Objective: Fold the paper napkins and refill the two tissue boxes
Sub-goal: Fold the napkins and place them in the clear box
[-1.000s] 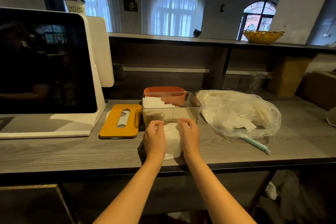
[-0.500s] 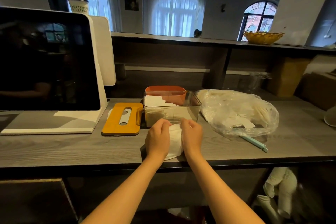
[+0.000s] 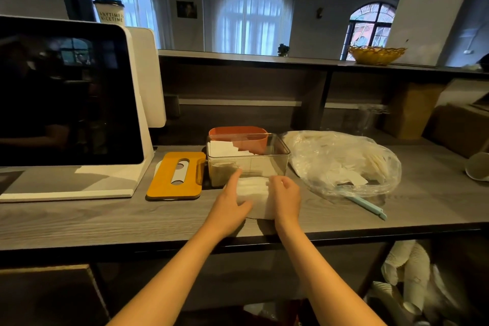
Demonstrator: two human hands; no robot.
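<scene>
two hands (image 3: 232, 202) (image 3: 287, 197) on napkin (image 3: 258, 197), cup (image 3: 109, 12) reading "anytime is nicetime"

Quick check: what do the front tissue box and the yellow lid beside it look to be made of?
Front tissue box: looks like clear hard plastic, glossy; the napkins and the orange box behind show through its walls. Yellow lid: smooth matte yellow top with a darker edge layer, possibly painted wood or plastic; unclear which.

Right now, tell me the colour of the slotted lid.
Orange-yellow lid, seen in the head view.
</scene>
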